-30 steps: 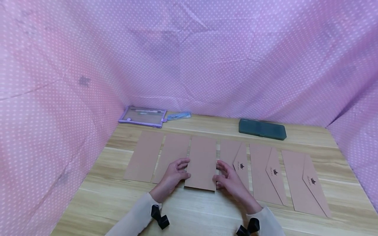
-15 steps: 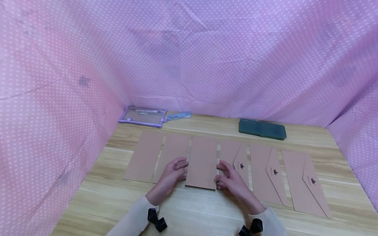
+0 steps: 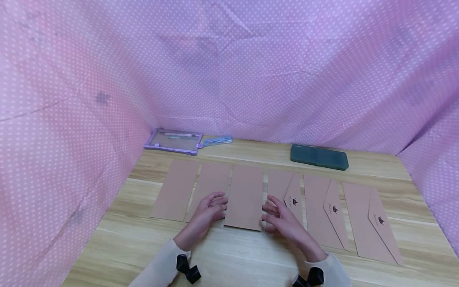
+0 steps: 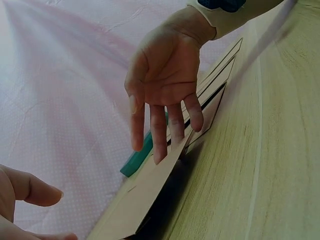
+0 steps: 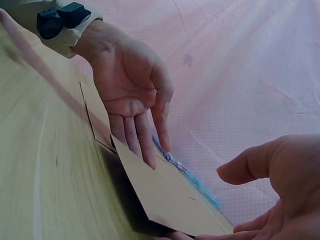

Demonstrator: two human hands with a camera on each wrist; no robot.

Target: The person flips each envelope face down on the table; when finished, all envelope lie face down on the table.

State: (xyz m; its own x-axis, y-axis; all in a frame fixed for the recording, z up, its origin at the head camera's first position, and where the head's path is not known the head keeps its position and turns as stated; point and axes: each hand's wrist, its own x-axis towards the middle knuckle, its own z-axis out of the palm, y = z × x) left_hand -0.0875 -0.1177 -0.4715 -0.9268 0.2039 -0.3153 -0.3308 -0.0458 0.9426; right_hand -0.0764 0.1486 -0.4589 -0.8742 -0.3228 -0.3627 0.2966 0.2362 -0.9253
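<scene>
A plain brown paper envelope (image 3: 244, 197) lies between both hands, blank side up. Its near edge stands off the table, with a dark gap beneath in both wrist views. My left hand (image 3: 207, 212) is at its left edge, fingers loosely extended and thumb apart. On the opposite side is my right hand (image 3: 283, 219), fingers spread and slightly bent, above the neighbouring flapped envelope (image 3: 295, 187). In the right wrist view, the left hand's fingers (image 5: 145, 142) reach the envelope's edge; contact is unclear. Neither hand pinches it.
Two blank envelopes (image 3: 175, 189) lie to the left. Two envelopes with flaps and crown prints (image 3: 324, 215) lie farther right. Along the back are a purple zip pouch (image 3: 173, 142), a small blue packet (image 3: 217, 140) and a dark green case (image 3: 319, 157). Pink dotted cloth (image 3: 229, 79) hangs around the table.
Both thumbs have come off the middle envelope, and the hands have moved slightly apart and toward the body. The envelope has shifted only slightly.
</scene>
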